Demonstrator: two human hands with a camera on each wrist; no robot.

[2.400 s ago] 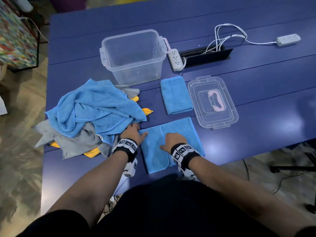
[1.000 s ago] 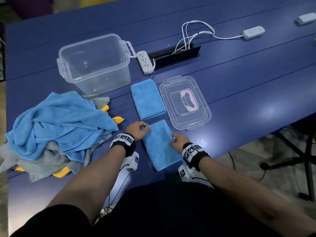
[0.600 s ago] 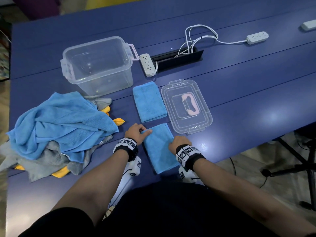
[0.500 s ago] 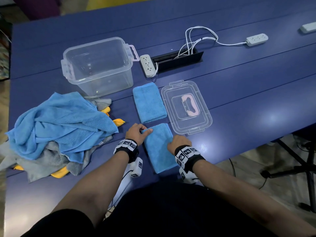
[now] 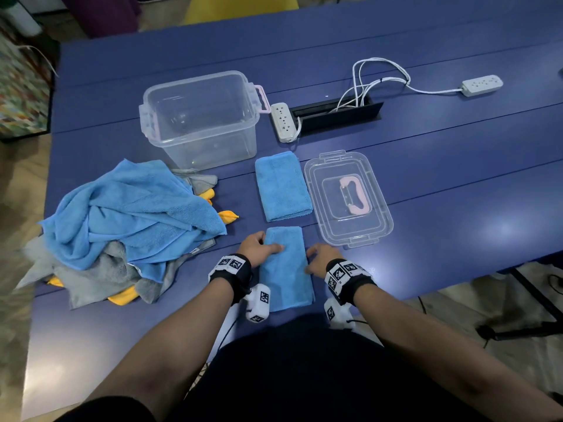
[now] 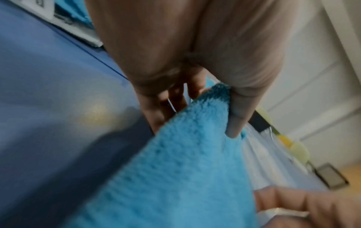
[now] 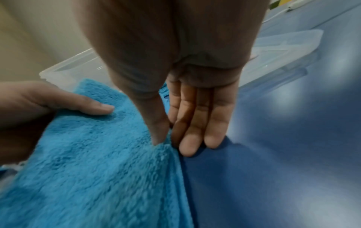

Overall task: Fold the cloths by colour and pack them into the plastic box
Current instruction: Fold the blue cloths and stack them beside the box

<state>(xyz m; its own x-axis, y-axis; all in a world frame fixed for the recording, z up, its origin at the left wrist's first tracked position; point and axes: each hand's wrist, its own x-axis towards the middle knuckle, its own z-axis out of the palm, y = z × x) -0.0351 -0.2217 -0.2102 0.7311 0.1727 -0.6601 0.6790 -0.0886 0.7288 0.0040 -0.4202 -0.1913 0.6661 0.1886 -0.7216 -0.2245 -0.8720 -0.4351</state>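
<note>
No readable writing, only square black-and-white markers on my wristbands. My left hand pinches the far left corner of the fluffy blue cloth, thumb on top, fingers under. My right hand pinches its right edge, thumb on the pile, straight fingers against the table. Folded narrow, it lies at the near edge. A second folded cloth lies beyond, beside the clear lid; the clear plastic box stands further back, the unfolded pile left.

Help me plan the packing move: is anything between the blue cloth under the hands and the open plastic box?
Only the folded blue cloth lies between the cloth being folded and the plastic box. The box is open; its lid lies to the right, off the path.
</note>
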